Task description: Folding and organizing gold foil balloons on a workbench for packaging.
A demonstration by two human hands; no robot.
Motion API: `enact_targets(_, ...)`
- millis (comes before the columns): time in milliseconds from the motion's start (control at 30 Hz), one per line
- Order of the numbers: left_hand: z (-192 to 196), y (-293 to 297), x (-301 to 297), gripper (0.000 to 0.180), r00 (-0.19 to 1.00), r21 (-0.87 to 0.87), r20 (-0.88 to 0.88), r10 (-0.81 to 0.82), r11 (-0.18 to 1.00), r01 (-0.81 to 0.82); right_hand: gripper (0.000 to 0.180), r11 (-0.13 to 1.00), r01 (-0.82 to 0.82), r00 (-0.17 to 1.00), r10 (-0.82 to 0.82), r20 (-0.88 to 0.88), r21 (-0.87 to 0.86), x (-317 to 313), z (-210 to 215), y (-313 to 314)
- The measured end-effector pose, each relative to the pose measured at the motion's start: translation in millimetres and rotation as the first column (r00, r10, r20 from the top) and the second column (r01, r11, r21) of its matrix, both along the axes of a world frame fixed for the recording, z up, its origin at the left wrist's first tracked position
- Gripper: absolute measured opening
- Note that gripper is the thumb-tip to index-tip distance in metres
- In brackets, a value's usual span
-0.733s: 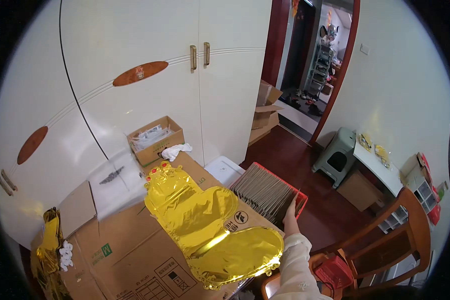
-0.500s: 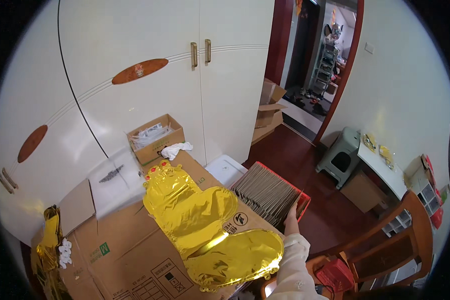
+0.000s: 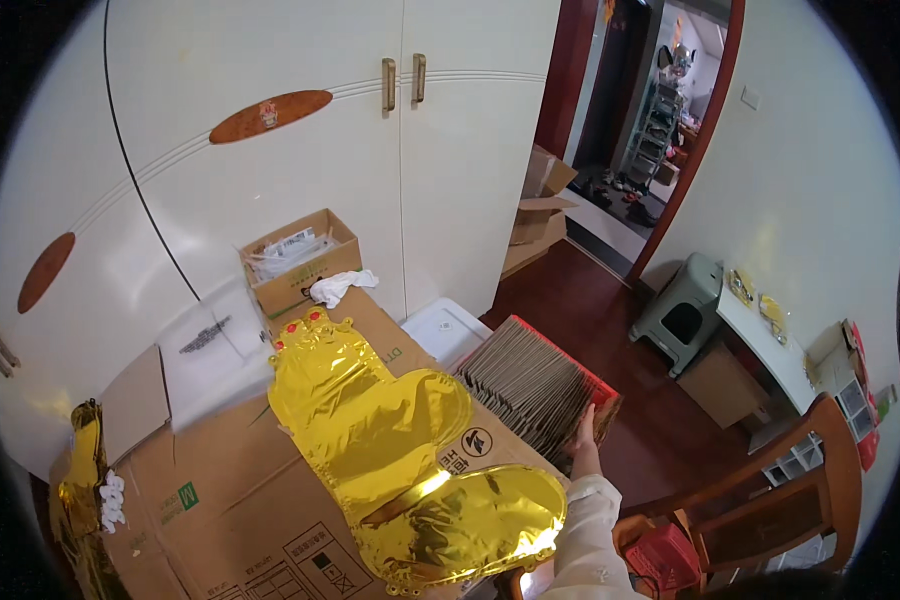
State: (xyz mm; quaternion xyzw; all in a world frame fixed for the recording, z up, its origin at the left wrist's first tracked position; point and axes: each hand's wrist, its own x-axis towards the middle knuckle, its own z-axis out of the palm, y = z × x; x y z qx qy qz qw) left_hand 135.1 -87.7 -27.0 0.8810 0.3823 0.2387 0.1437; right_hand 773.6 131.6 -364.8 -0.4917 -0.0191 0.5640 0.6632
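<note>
Barely anything has shifted since the earlier frames: my right hand (image 3: 585,440) stays at the near end of the stack of flat cardboard sheets (image 3: 535,385) in the red crate (image 3: 602,385), view tilted a touch. Fingers reach up against the sheets' edge, touching them; I cannot tell if they actually clasp a sheet or just press on it. White sleeve (image 3: 588,540) comes up from the lower edge. Left hand is out of view.

Work surface is a big flattened brown carton (image 3: 240,500) with black printing and a green mark, filling the lower left. A gold foil balloon (image 3: 390,450), deflated and crinkled, lies lengthwise across it, its wide end just left of the sleeve, narrow end pointing at the wardrobe. More gold foil (image 3: 82,470) hangs off the far left edge beside some small white bits (image 3: 112,500). A clear plastic sheet (image 3: 215,345) lies near the back left. An open small box (image 3: 300,260) holding packets stands at the rear, a white rag (image 3: 338,288) just beside it.

Room: white wardrobe doors (image 3: 300,150) with brass handles and brown oval trims, dark red wood floor (image 3: 580,300), open doorway (image 3: 650,120) with cartons beside it, grey plastic stool (image 3: 682,312), white side table (image 3: 760,335), wooden chair (image 3: 770,510) at lower right, white lidded bin (image 3: 448,332) beside the crate.
</note>
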Motion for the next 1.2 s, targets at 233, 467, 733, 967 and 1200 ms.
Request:
enact_targets(233,11,4,8,0.054,0.999,0.015,0.018,0.028,1.000,-0.028,0.087,0.995,0.074,0.996,-0.070,0.063,-0.063,-34,33,15)
enact_targets(467,16,8,14,0.048,0.999,0.049,0.032,0.034,0.998,-0.036,0.054,0.897,0.425,0.434,-0.085,0.897,-0.121,-33,45,27)
enact_targets(733,23,8,17,0.037,0.999,0.045,0.008,0.047,0.998,-0.047,0.071,0.753,0.423,-0.309,0.643,0.700,-0.505,-61,86,10)
enact_targets(967,27,0,20,0.025,0.993,0.028,-0.014,0.115,0.993,-0.115,0.066,0.706,0.232,-0.414,0.694,0.588,-0.669,-71,120,-1)
enact_targets(1200,31,-1,20,0.025,0.992,0.044,0.020,0.125,0.991,-0.125,0.073,0.638,0.118,-0.364,0.741,0.565,-0.761,-58,104,-15)
